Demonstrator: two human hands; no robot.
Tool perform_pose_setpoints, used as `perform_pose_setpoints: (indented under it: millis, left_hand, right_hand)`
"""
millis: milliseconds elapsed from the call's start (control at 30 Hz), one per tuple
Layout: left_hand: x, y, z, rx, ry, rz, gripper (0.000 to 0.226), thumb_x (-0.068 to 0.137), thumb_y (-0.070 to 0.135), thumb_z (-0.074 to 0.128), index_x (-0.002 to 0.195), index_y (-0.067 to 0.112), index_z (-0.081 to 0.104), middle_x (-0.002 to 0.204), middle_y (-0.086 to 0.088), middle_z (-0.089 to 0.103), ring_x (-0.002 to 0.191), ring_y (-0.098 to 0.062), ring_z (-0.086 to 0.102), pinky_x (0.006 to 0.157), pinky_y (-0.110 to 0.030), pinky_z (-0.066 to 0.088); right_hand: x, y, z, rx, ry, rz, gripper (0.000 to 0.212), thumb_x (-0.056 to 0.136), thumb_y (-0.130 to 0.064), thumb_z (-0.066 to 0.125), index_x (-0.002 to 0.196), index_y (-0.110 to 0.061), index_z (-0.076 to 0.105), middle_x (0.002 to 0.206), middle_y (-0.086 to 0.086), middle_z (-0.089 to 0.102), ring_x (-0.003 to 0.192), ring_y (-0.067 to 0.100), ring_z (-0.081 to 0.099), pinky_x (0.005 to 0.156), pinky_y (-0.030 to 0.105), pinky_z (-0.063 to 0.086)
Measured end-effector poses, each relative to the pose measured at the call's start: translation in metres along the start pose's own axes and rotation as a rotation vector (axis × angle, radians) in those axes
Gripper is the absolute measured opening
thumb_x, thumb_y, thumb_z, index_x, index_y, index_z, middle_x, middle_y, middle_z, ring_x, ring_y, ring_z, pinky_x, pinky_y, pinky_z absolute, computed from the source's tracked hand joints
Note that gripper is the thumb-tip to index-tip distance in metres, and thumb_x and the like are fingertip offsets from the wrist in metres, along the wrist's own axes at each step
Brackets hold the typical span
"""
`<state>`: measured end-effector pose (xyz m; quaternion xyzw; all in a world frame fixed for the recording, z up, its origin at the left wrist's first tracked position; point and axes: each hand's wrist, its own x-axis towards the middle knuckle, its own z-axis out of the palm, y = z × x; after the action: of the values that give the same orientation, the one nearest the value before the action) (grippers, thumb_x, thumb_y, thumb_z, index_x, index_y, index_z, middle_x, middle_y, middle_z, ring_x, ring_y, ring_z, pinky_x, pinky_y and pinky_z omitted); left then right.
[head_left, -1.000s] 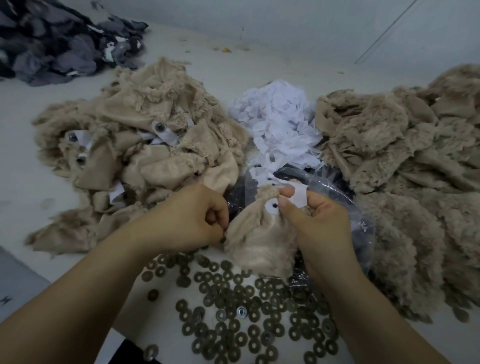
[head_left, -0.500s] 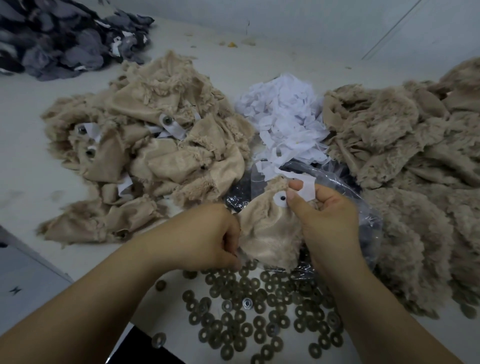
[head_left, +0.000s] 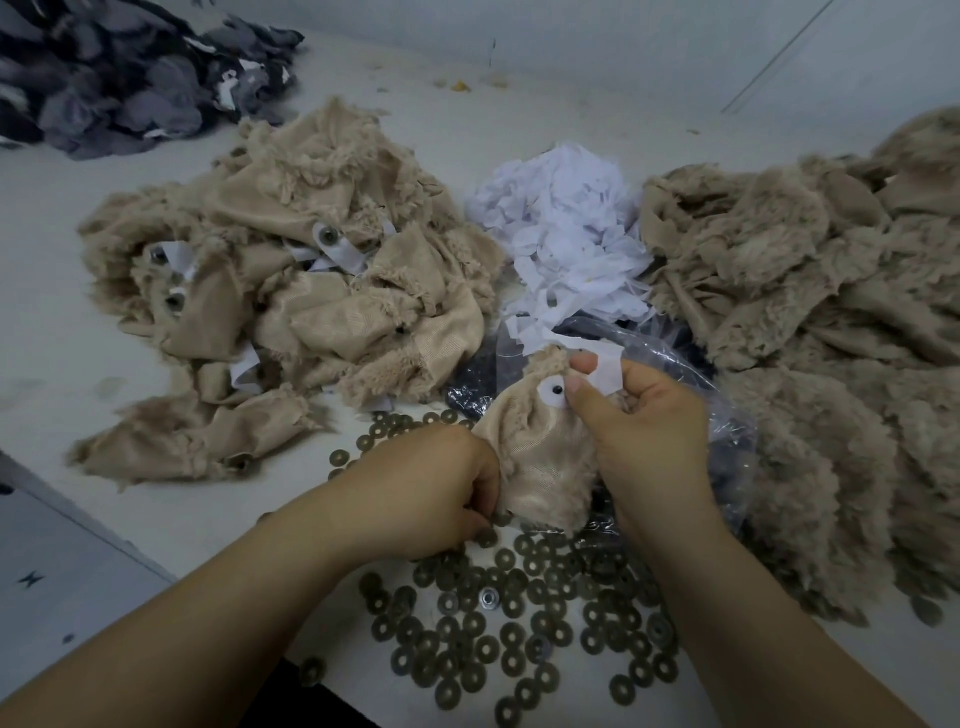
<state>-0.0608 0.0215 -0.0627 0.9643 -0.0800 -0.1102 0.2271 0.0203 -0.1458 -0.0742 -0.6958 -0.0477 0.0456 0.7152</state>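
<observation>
Mid-frame, the right hand (head_left: 644, 421) pinched the beige plush fabric piece (head_left: 535, 467); the left hand (head_left: 431, 488) had sunk onto the dull round metal washers (head_left: 474, 623), probably fetching one, though its curled fingers hid what they held.

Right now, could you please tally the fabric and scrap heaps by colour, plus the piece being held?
Beige fur heaps: 2, left and right
White scrap heap: 1
Dark grey fabric heap: 1
Beige fur piece, held: 1
Total: 5
</observation>
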Motion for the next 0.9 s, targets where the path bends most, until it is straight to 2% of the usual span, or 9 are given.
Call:
perform_pose_setpoints:
  millis: [133, 300, 400, 467, 533, 633, 700, 767, 900]
  left_hand:
    - [0.0, -0.002, 0.0, 0.001, -0.001, -0.014, 0.012, 0.078, 0.023, 0.074, 0.076, 0.03, 0.064, 0.073, 0.055, 0.043, 0.07, 0.021, 0.049, 0.05, -0.008, 0.036]
    - [-0.003, -0.001, -0.001, -0.006, 0.01, -0.023, 0.012, 0.074, 0.02, 0.072, 0.073, 0.028, 0.062, 0.076, 0.056, 0.042, 0.073, 0.021, 0.048, 0.058, -0.003, 0.037]
    - [-0.004, -0.003, -0.001, -0.013, 0.024, -0.016, 0.013, 0.074, 0.024, 0.073, 0.071, 0.027, 0.061, 0.078, 0.056, 0.042, 0.073, 0.019, 0.049, 0.057, -0.005, 0.038]
    - [-0.006, -0.003, 0.0, -0.015, 0.029, -0.017, 0.014, 0.074, 0.024, 0.072, 0.069, 0.028, 0.06, 0.079, 0.053, 0.045, 0.073, 0.014, 0.051, 0.052, -0.01, 0.037]
    - [-0.009, -0.002, 0.0, -0.034, 0.026, -0.012, 0.016, 0.074, 0.021, 0.071, 0.066, 0.028, 0.058, 0.072, 0.04, 0.053, 0.066, 0.007, 0.053, 0.052, -0.011, 0.036]
    - [-0.015, 0.0, -0.016, -0.143, -0.011, 0.01, 0.017, 0.072, 0.011, 0.071, 0.064, 0.022, 0.06, 0.063, 0.016, 0.06, 0.056, -0.004, 0.056, 0.052, -0.019, 0.046]
    - [-0.019, 0.0, -0.032, -0.303, 0.004, 0.022, 0.017, 0.073, 0.007, 0.072, 0.066, 0.019, 0.063, 0.065, 0.006, 0.066, 0.055, -0.014, 0.062, 0.053, -0.03, 0.054]
    - [-0.019, 0.002, -0.045, -0.504, 0.059, 0.048, 0.018, 0.078, 0.004, 0.075, 0.069, 0.016, 0.065, 0.069, -0.008, 0.069, 0.059, -0.031, 0.066, 0.055, -0.04, 0.057]
    - [-0.003, 0.016, -0.047, -0.908, 0.211, 0.087, 0.01, 0.083, -0.009, 0.069, 0.083, -0.001, 0.064, 0.071, -0.024, 0.07, 0.063, -0.037, 0.071, 0.059, -0.041, 0.061]
  right_hand:
    - [0.0, 0.001, 0.0, -0.011, 0.002, -0.011, 0.015, 0.086, -0.011, 0.075, 0.097, -0.019, 0.079, 0.076, -0.004, 0.075, 0.071, 0.01, 0.071, 0.08, 0.045, 0.062]
    - [0.001, 0.002, -0.001, -0.003, 0.007, -0.012, 0.014, 0.086, -0.01, 0.075, 0.093, -0.021, 0.079, 0.087, 0.015, 0.076, 0.088, 0.041, 0.071, 0.081, 0.053, 0.06]
    - [0.001, 0.002, -0.001, -0.016, 0.012, -0.016, 0.013, 0.086, -0.012, 0.076, 0.094, -0.022, 0.079, 0.088, 0.019, 0.075, 0.087, 0.044, 0.07, 0.079, 0.056, 0.06]
    - [0.001, 0.002, 0.0, -0.031, 0.014, -0.03, 0.015, 0.086, -0.012, 0.076, 0.093, -0.024, 0.079, 0.086, 0.021, 0.074, 0.079, 0.039, 0.072, 0.078, 0.056, 0.06]
    - [0.0, 0.002, 0.001, -0.04, 0.018, -0.041, 0.017, 0.085, -0.012, 0.077, 0.09, -0.029, 0.079, 0.09, 0.024, 0.072, 0.084, 0.044, 0.07, 0.077, 0.059, 0.058]
    - [0.0, 0.002, 0.001, -0.047, 0.017, -0.057, 0.017, 0.085, -0.011, 0.077, 0.091, -0.028, 0.079, 0.09, 0.02, 0.074, 0.091, 0.049, 0.066, 0.077, 0.06, 0.058]
    - [0.0, 0.003, 0.0, -0.064, 0.01, -0.073, 0.017, 0.085, -0.011, 0.077, 0.094, -0.025, 0.079, 0.087, 0.014, 0.076, 0.088, 0.047, 0.067, 0.076, 0.058, 0.059]
    - [-0.001, 0.003, 0.0, -0.098, 0.001, -0.095, 0.016, 0.085, -0.014, 0.077, 0.097, -0.026, 0.078, 0.087, 0.021, 0.074, 0.087, 0.051, 0.065, 0.072, 0.062, 0.058]
    - [-0.004, 0.002, 0.002, -0.192, 0.009, -0.157, 0.013, 0.085, -0.021, 0.077, 0.097, -0.026, 0.078, 0.081, 0.017, 0.074, 0.079, 0.046, 0.067, 0.067, 0.056, 0.059]
